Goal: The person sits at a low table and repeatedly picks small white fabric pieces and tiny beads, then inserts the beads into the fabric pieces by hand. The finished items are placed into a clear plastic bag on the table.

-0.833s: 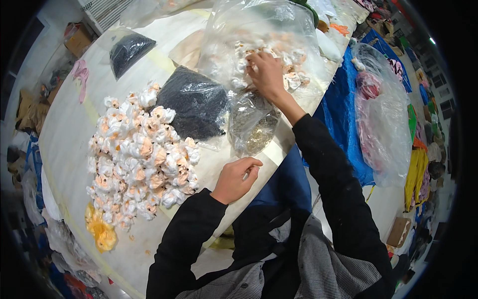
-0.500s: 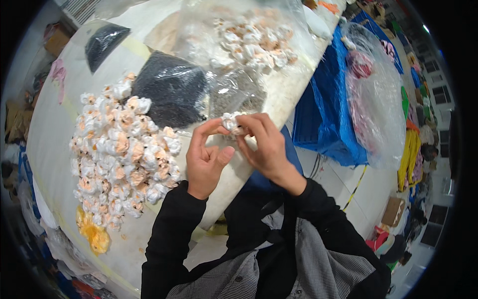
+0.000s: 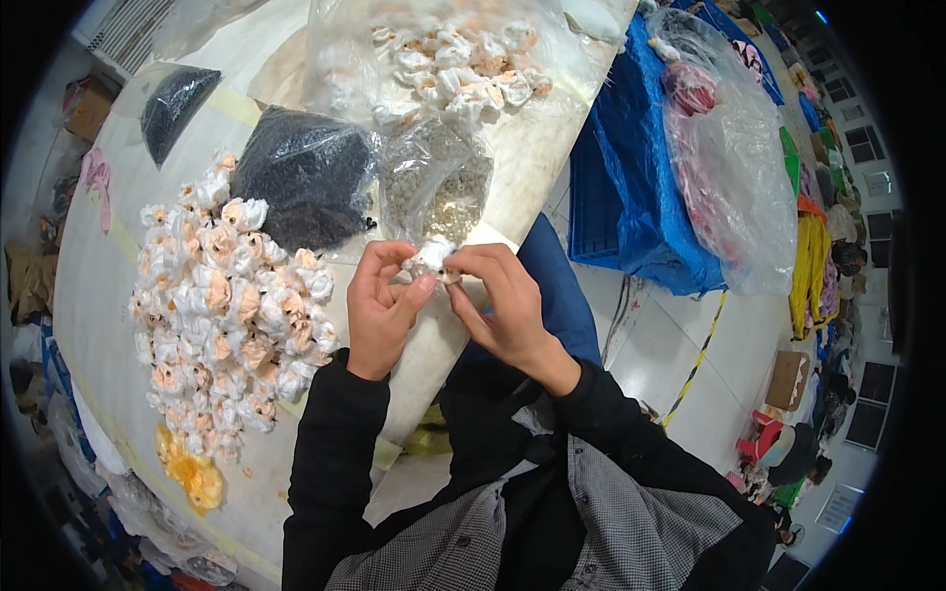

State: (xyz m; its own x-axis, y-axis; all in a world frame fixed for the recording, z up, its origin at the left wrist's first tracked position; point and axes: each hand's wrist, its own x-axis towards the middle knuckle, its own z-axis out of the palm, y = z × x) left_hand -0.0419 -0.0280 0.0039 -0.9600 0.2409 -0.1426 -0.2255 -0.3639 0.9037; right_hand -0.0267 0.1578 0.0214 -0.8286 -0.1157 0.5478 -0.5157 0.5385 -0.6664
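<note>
Your left hand [image 3: 379,305] and right hand [image 3: 503,305] are now meeting in front of your chest, both pinching one small white fabric flower [image 3: 432,258] between their fingertips. A moment ago your right hand was reaching far ahead into the clear bag of loose flowers [image 3: 458,69] while your left hand was resting low by the surface [image 3: 108,295] edge; since then the right has come back with a single flower and the left has risen to join it. So the picking-up is done, and you are now working the piece itself, apparently fitting or adjusting something at its centre, though the detail between your fingertips is too small to tell.

The flower is sitting just above the near edge of the surface, held clear of it by your left thumb and forefinger on one side and your right fingertips on the other. Neither hand is loose: both are closing on the flower.

Just beyond your fingers a small clear bag of tiny pale parts [image 3: 439,182] is lying, and a bag of dark pieces [image 3: 301,172] is resting beyond your left hand. Outward from your left hand, a broad heap of white and peach flowers [image 3: 222,305] is spreading.
</note>
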